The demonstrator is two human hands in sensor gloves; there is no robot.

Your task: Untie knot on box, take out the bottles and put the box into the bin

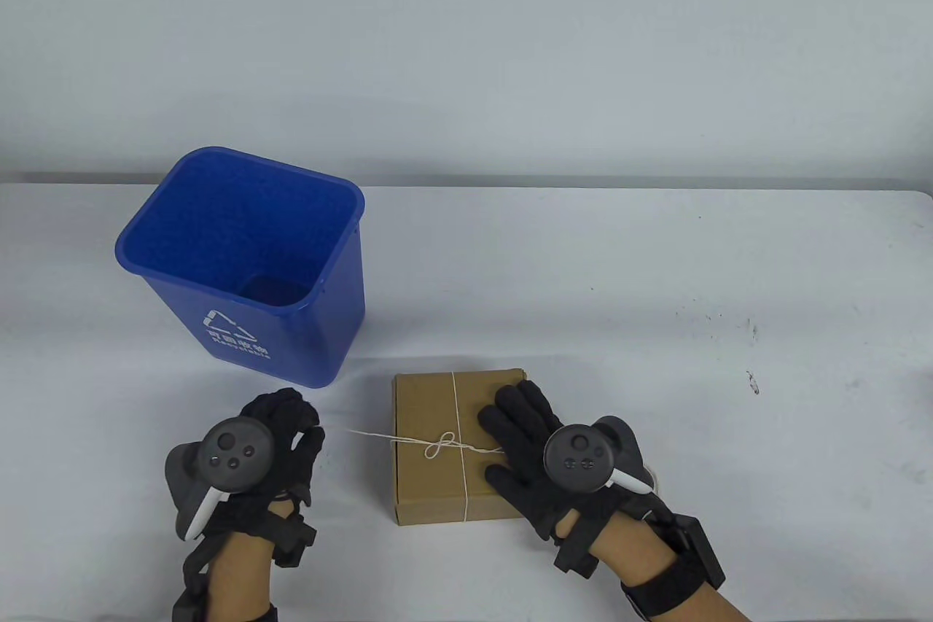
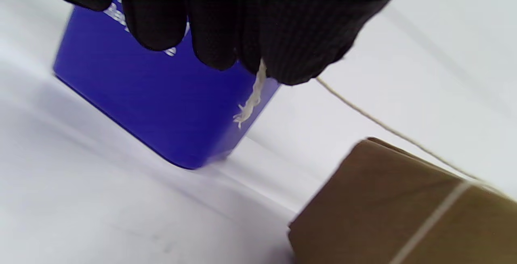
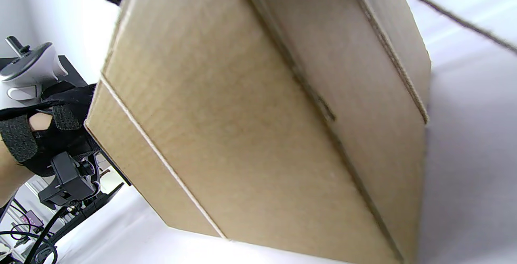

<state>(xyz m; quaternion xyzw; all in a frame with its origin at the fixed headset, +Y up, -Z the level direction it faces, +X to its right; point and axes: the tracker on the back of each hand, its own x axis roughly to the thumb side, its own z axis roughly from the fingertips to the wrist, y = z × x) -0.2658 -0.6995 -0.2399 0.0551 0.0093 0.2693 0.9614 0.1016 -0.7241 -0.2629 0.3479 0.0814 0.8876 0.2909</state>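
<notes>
Table (image 1: pixel 656 272) first, white and wide across the lower two thirds of the table view, and on it the blue bin (image 1: pixel 240 265) stands open-mouthed at centre-left with nothing visible inside. Lower centre sits the brown cardboard box (image 1: pixel 437 447), flaps closed, twine wrapped both ways across the lid, so we're at the very first step: the knot. The right hand (image 1: pixel 539 461) lies flat on the right half of the lid, fingers straight, pressing the box down rather than grasping anything. Left of the box, just apart from it, the left hand (image 1: pixel 280 436) has its fingers curled and pinched on the free end of the string (image 1: pixel 368 436), which runs taut from the glove across to the bow knot (image 1: pixel 443 445) at mid-lid. One loop of that bow is plain in the table view, so I'd judge the knot not yet undone; the next move calls for a steady pull leftward in the frame while the right hand holds the box from sliding, then clearing the twine before the flaps can open. Now the views: only the left wrist view shows the frayed tip of the string poking out below the pinching fingertips (image 2: pixel 291 54), bin wall behind. The right wrist view gives just the box's side and twine, fingers barely seen. No bottles visible anywhere; presumably inside.
</notes>
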